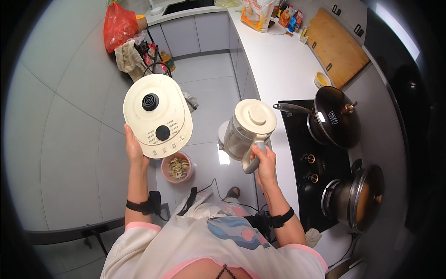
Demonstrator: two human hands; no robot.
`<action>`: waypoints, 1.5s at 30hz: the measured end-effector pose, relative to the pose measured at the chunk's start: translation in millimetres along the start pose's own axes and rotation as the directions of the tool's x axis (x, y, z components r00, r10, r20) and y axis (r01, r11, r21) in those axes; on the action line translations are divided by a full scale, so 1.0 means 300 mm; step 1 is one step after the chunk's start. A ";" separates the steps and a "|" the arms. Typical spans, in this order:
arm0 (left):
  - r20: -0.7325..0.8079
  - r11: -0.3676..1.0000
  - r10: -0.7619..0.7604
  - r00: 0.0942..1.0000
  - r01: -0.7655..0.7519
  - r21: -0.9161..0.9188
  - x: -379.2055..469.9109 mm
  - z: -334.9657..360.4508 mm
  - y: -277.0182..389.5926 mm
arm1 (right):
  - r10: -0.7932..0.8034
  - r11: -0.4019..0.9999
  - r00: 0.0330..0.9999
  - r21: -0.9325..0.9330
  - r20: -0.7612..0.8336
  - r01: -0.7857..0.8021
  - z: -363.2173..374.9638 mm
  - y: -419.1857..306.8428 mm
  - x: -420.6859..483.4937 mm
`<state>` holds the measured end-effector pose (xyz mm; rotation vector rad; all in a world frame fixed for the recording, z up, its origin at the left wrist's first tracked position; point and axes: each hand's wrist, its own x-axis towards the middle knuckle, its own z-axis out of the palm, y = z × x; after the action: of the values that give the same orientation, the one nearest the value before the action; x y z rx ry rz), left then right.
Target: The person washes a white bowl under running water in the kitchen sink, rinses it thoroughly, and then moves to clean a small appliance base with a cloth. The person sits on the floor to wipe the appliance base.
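Observation:
My left hand [134,146] grips the lower left edge of a cream electric kettle base [139,122]. The base has a black round connector near its middle, a black dial and several marked buttons; it is tilted so its top faces me. In my right hand [265,164] is the handle of a glass kettle [232,139] with a cream lid. The lid is on, and the kettle is held up apart from its base, beside the counter edge. What the glass holds cannot be made out clearly.
A pink bin [177,176] with scraps stands on the floor below the base. To the right, a lidded pan [336,118] and a lidded pot [364,200] sit on the black gas hob [303,153]. A small bowl [322,79] and a cutting board [336,47] are on the white counter [278,59].

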<state>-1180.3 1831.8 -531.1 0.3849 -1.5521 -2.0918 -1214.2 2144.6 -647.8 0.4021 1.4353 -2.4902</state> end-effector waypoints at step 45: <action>-0.227 0.986 0.074 0.971 -0.037 0.162 0.608 0.155 0.188 | -0.213 0.957 0.875 0.088 -0.436 0.277 0.239 -0.128 0.929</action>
<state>-1343.1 1756.8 -450.6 0.6127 -1.5711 -1.8145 -1495.7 2082.0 -680.5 0.8899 1.5347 -2.8535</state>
